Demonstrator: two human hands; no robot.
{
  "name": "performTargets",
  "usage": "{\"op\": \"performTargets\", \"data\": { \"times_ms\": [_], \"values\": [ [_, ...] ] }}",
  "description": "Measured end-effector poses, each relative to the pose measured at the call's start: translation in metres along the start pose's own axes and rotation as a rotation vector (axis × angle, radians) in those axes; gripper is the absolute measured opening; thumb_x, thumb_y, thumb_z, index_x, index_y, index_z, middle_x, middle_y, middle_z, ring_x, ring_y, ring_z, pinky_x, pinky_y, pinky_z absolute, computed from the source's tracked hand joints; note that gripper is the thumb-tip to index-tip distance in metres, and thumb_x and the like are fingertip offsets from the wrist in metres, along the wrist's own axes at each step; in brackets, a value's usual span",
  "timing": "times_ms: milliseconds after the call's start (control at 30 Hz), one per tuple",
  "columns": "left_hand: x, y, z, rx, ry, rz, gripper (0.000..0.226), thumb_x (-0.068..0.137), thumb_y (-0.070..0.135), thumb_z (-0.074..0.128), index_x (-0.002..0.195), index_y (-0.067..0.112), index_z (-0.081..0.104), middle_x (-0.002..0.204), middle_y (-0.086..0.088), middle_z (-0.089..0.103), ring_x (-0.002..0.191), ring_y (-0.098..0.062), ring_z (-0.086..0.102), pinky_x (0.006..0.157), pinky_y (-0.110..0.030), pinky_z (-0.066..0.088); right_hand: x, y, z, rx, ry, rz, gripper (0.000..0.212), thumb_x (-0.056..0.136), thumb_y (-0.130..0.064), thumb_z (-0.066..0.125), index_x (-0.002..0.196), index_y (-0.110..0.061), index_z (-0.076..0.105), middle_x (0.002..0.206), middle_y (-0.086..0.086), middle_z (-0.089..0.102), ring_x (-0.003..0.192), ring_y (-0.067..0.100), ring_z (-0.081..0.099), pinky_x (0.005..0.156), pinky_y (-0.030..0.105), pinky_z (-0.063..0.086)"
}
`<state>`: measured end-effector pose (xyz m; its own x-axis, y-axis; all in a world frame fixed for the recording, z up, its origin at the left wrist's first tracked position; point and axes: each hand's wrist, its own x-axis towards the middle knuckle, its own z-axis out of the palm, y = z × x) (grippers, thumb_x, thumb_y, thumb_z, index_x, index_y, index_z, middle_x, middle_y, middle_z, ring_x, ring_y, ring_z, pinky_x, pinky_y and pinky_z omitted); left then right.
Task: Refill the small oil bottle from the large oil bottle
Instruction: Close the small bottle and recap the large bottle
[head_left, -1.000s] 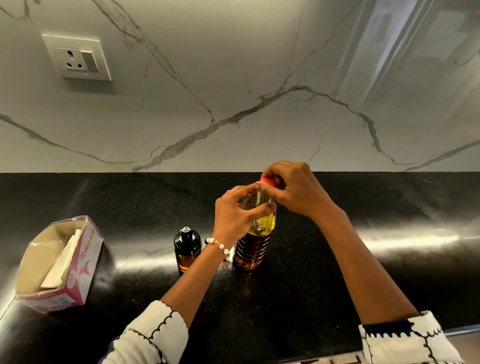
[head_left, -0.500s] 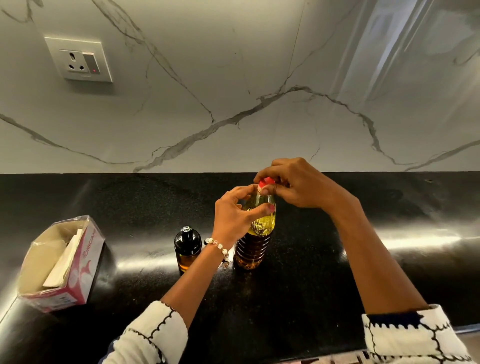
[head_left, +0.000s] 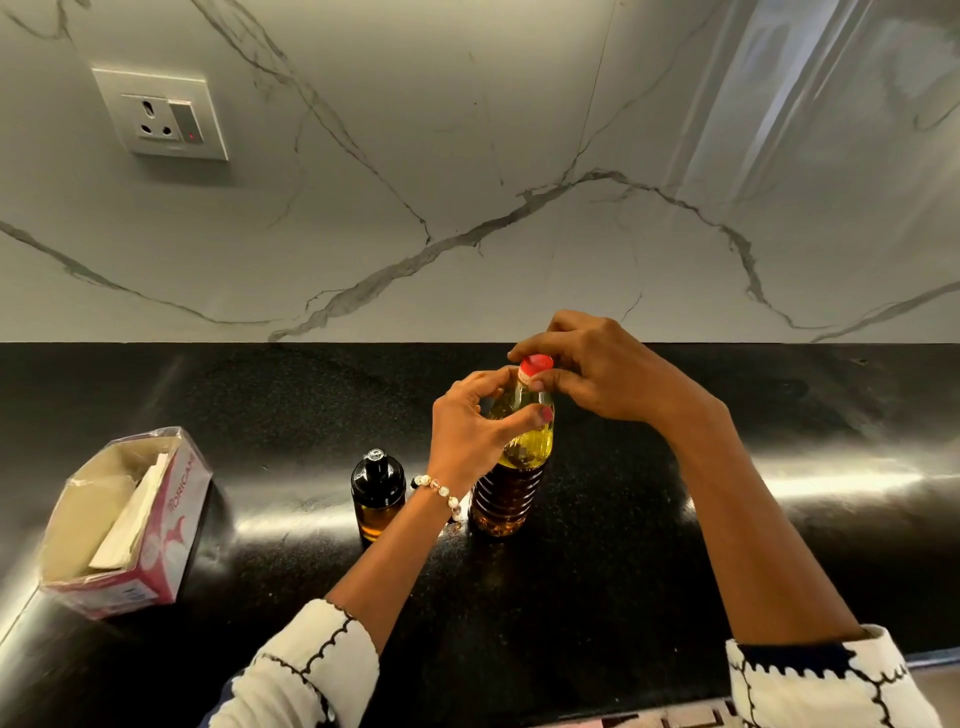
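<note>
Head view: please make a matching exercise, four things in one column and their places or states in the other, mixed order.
1. red cap
2. large oil bottle
3. small oil bottle
4. tissue box

a. far left on counter
b. untouched, black top on
c. neck held by left hand
d. pinched by right hand

Pairs: 1-d, 2-c, 3-b, 4-a

Hid part of the large oil bottle's (head_left: 511, 493) shoulder behind the left hand (head_left: 470, 431). Covered the red cap's (head_left: 535, 365) far side with right hand (head_left: 597, 374) fingers. Cropped both sleeves at the bottom edge.
</note>
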<state>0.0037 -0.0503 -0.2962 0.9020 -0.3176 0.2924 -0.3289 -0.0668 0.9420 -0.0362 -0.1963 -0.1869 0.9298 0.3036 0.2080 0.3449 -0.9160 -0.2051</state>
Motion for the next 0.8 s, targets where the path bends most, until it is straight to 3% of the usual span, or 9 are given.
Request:
{"op": "performTargets", "data": {
  "times_ms": [200, 367, 500, 600, 700, 800],
  "values": [
    [-0.001, 0.001, 0.001, -0.019, 0.015, -0.011, 0.045, 0.064, 0.039, 0.083, 0.106, 0.038, 0.067, 0.102, 0.011, 0.066, 0.103, -0.010, 0.057, 0.080, -0.017, 0.042, 0.001, 0.005, 0.001, 0.005, -0.013, -0.031, 0.032, 0.090, -0.011, 0.063, 0.122, -0.008, 0.062, 0.102, 0.009, 0.063, 0.083, 0.009, 0.050, 0.071, 0.007, 0.032],
    [-0.001, 0.001, 0.003, -0.021, 0.030, -0.002, 0.043, 0.063, 0.044, 0.081, 0.102, 0.043, 0.065, 0.100, 0.010, 0.066, 0.102, -0.013, 0.059, 0.082, -0.022, 0.045, 0.004, 0.001, 0.003, -0.028, 0.019, -0.012, 0.029, 0.090, -0.013, 0.062, 0.117, -0.002, 0.064, 0.099, 0.014, 0.067, 0.080, 0.012, 0.053, 0.067, 0.007, 0.034],
    [-0.001, 0.000, 0.003, -0.017, 0.025, -0.011, 0.043, 0.065, 0.040, 0.083, 0.106, 0.034, 0.069, 0.100, 0.010, 0.066, 0.102, -0.012, 0.059, 0.079, -0.017, 0.042, 0.004, -0.004, 0.005, -0.068, 0.067, 0.025, 0.030, 0.092, -0.022, 0.062, 0.114, -0.003, 0.065, 0.098, 0.015, 0.068, 0.081, 0.018, 0.058, 0.073, 0.021, 0.045],
    [-0.001, 0.000, 0.002, -0.016, 0.016, -0.011, 0.041, 0.065, 0.041, 0.083, 0.103, 0.041, 0.066, 0.102, 0.010, 0.066, 0.104, -0.011, 0.058, 0.080, -0.016, 0.039, 0.004, -0.005, 0.004, -0.052, 0.051, 0.008, 0.033, 0.091, -0.024, 0.062, 0.120, -0.007, 0.062, 0.103, 0.012, 0.065, 0.088, 0.021, 0.060, 0.080, 0.030, 0.051],
    [-0.001, 0.000, 0.000, -0.016, 0.025, -0.006, 0.040, 0.063, 0.044, 0.082, 0.099, 0.048, 0.064, 0.102, 0.012, 0.066, 0.105, -0.012, 0.058, 0.081, -0.017, 0.040, 0.006, -0.004, 0.004, -0.029, 0.024, -0.035, 0.031, 0.091, -0.022, 0.062, 0.119, -0.009, 0.063, 0.100, 0.011, 0.064, 0.087, 0.022, 0.060, 0.079, 0.034, 0.052],
    [-0.001, 0.001, 0.002, -0.014, 0.028, -0.017, 0.041, 0.064, 0.043, 0.083, 0.101, 0.044, 0.066, 0.101, 0.010, 0.066, 0.103, -0.012, 0.058, 0.080, -0.017, 0.040, 0.005, -0.003, 0.006, -0.037, 0.071, -0.027, 0.028, 0.090, -0.021, 0.062, 0.110, -0.003, 0.066, 0.094, 0.015, 0.067, 0.081, 0.024, 0.062, 0.074, 0.037, 0.054]
  ]
}}
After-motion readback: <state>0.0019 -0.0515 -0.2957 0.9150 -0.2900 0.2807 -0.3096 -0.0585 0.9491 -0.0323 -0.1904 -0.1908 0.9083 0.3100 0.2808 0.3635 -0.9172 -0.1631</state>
